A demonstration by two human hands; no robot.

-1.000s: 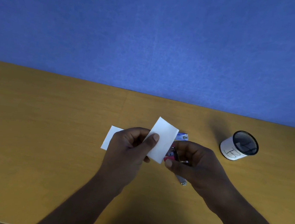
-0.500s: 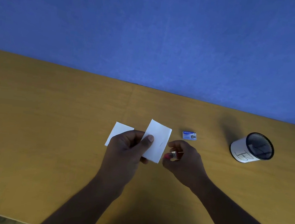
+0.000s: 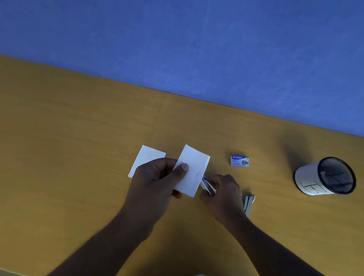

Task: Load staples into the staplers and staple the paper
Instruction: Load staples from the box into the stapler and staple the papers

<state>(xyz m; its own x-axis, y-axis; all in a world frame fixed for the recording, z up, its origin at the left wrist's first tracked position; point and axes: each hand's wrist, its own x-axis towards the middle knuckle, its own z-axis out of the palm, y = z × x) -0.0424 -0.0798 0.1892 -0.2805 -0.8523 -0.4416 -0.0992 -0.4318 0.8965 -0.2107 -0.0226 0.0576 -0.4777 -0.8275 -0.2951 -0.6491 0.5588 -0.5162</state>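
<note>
Pinches a small white rectangular paper slip (image 3: 192, 168) above the middle of the desk, thumb pressed on its front face and curled fingers behind, in the left hand (image 3: 155, 180); slip held up off the desk, leaning a little to the right, with a faint short mark near its right edge. Grips a small silvery stapler (image 3: 208, 186) in the right hand (image 3: 223, 198), fingers curled round it, nose just at the slip's lower right edge; cannot tell whether the paper sits inside its mouth. Flat on the yellow-brown wooden desk (image 3: 62, 147), beyond the left hand and partly hidden by its knuckles, a second white paper slip (image 3: 146, 156). Towards the desk's far edge, right of the held slip, a small blue cardboard staple box (image 3: 239, 161). Just right of the right wrist, a second grey metal stapler (image 3: 248, 204), lying on the desk. Near the desk's right edge, a black mesh pen cup (image 3: 312, 182) wrapped in white paper with a handwritten mark. Beyond the far edge, a plain blue wall (image 3: 188, 36).
</note>
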